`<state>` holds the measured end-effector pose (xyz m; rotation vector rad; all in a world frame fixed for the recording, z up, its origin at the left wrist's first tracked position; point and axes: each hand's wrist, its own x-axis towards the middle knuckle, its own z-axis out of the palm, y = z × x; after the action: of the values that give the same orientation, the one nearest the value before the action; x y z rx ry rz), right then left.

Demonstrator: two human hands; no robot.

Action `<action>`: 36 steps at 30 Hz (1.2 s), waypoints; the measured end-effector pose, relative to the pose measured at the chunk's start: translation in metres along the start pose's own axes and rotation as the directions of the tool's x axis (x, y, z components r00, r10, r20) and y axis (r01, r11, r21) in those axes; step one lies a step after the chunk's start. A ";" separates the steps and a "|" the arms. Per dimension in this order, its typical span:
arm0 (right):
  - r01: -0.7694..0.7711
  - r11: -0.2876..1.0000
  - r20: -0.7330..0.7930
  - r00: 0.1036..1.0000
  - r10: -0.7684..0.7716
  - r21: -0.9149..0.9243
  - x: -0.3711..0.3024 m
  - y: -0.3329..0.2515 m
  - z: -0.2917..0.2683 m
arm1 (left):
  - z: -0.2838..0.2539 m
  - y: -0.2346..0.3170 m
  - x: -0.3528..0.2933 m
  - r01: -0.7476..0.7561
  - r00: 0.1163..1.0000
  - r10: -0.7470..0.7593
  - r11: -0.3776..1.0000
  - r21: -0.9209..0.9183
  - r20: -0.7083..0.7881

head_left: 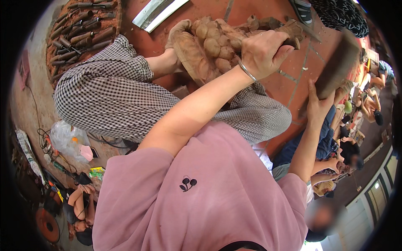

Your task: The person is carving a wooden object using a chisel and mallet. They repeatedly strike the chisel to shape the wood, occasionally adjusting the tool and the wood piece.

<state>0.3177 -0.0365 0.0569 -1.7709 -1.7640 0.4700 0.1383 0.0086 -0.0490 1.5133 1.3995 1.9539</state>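
Note:
My left hand (264, 53), with a silver bangle on the wrist, is wrapped around a chisel whose dark handle end (292, 43) sticks out past the thumb. The blade is hidden behind my hand. To the right, my right hand (320, 100) grips a dark wooden mallet (341, 62), raised apart from the chisel and slightly blurred. A reddish-brown wood carving (211, 42) with clustered round shapes lies on the floor, beyond my crossed legs and beneath my left hand. My bare foot (178, 35) rests against its left end.
A round tray (52, 39) of wood chips holds many carving chisels (83, 29) at upper left. A pale metal-like strip (161, 13) lies beyond the carving on red floor tiles (289, 62). Plastic bags (69, 140) and cords lie at left. Other people sit at right and lower left.

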 end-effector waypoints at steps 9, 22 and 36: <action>0.001 0.990 0.122 0.992 0.017 -0.144 -0.008 0.013 -0.005 | -0.011 0.054 -0.004 -0.051 0.982 0.054 0.999 -0.017 0.181; -0.127 0.986 0.057 0.991 0.121 0.109 -0.020 0.028 -0.007 | 0.003 0.013 -0.001 -0.092 0.988 0.083 0.994 0.064 0.131; -0.012 0.992 0.043 0.999 0.018 -0.128 -0.014 0.020 0.008 | -0.001 0.007 -0.007 -0.051 0.993 0.047 0.998 0.042 0.108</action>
<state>0.3281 -0.0480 0.0361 -1.8757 -1.8491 0.4140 0.1421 -0.0004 -0.0477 1.6616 1.3818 1.8507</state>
